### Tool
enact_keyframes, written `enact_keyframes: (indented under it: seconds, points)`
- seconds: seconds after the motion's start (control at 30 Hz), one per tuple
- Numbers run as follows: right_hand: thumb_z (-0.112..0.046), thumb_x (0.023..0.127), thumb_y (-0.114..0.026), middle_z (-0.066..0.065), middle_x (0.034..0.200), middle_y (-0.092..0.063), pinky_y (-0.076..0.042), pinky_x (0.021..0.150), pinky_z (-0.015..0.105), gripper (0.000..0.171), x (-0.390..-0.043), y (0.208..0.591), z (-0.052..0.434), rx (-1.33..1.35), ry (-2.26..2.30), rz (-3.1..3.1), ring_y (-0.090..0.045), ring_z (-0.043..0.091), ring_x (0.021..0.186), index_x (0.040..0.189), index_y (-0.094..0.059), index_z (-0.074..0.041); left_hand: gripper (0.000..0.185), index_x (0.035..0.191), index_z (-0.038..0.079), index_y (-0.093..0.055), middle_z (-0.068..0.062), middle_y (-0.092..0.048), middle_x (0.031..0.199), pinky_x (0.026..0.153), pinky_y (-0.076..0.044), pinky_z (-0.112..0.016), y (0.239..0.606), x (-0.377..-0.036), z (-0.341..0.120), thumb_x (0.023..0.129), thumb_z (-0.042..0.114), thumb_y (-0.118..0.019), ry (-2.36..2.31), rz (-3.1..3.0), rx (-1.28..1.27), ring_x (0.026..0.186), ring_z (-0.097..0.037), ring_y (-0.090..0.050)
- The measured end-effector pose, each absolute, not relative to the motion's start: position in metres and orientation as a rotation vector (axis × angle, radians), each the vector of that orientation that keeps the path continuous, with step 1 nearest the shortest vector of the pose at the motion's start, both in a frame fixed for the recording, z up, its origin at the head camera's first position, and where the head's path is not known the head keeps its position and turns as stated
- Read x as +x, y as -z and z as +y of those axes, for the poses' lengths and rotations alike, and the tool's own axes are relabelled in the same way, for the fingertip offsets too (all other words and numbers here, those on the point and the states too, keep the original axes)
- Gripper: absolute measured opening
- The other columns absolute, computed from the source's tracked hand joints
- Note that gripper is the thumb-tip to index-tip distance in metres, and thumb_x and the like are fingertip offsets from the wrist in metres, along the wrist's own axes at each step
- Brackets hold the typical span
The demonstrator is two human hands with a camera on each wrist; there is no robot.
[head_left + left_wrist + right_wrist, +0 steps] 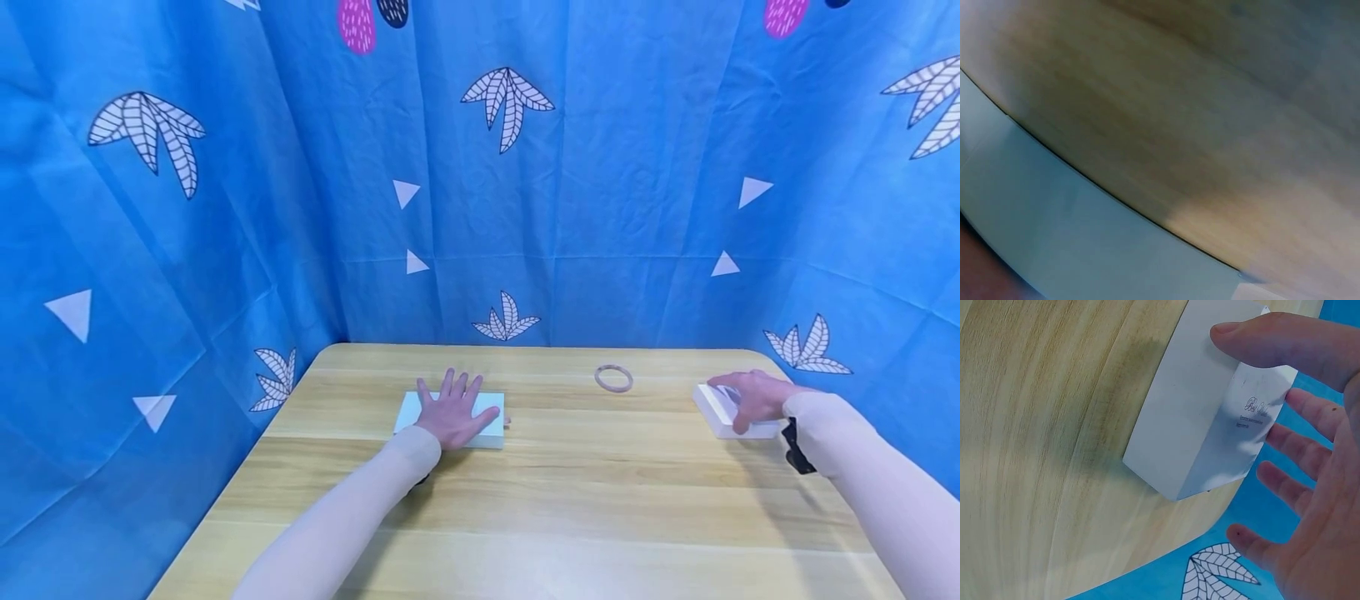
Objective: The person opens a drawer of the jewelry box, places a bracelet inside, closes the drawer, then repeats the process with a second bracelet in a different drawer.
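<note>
My left hand [453, 414] lies flat, fingers straight and spread, on top of a flat pale blue-white box [411, 411] left of the table's middle. The left wrist view is blurred and shows only that box's pale surface [1054, 237] against the wood. My right hand [750, 397] is over a white box [715, 409] at the table's right edge. In the right wrist view its thumb [1272, 340] touches the white box [1204, 419], which carries small script print. The fingers [1310, 412] are spread and nearly straight beyond the box's far side, apart from it.
A thin pale ring [613, 378] lies on the wooden table [585, 500] between the two boxes, towards the back. Blue patterned cloth [525, 208] hangs close round the back and both sides. The white box sits right at the table's edge.
</note>
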State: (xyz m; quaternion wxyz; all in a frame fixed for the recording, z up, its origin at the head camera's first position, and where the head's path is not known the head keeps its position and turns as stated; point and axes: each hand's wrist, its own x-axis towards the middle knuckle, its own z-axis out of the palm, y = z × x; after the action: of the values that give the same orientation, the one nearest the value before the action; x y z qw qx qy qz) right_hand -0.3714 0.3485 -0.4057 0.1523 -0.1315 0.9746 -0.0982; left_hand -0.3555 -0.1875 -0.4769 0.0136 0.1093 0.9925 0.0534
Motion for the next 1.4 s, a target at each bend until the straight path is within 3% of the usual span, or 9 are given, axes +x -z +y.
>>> enact_keyframes:
  seconds: [0.37,0.67,1.4]
  points:
    - [-0.025,0.064,-0.089,0.041,0.139,-0.042,-0.045,0.087,0.066,0.094,-0.370,0.409,0.354,-0.393,0.271,2.811,-0.047,0.047,0.111,0.146,-0.047,-0.003,0.088,0.163,0.030,-0.015,-0.005,-0.016,0.170,0.110,0.013,-0.077,0.476,-0.353,-0.185,0.092,0.082,-0.017,-0.174,3.104,0.354,0.158,-0.031,0.001]
    - [-0.027,0.064,-0.089,0.040,0.143,-0.041,-0.042,0.091,0.072,0.095,-0.371,0.409,0.355,-0.411,0.251,2.820,-0.042,0.055,0.121,0.146,-0.047,-0.002,0.089,0.163,0.028,-0.017,-0.007,-0.019,0.169,0.110,0.011,-0.078,0.477,-0.354,-0.186,0.092,0.081,-0.019,-0.177,3.108,0.369,0.157,-0.034,-0.001]
    - [-0.038,0.067,-0.088,0.037,0.139,-0.048,-0.046,0.088,0.069,0.091,-0.366,0.398,0.336,-0.466,0.208,2.846,-0.049,0.048,0.116,0.144,-0.052,-0.006,0.088,0.163,0.031,-0.015,-0.006,-0.018,0.169,0.109,0.013,-0.078,0.479,-0.356,-0.187,0.092,0.082,-0.020,-0.191,3.104,0.345,0.157,-0.032,0.001]
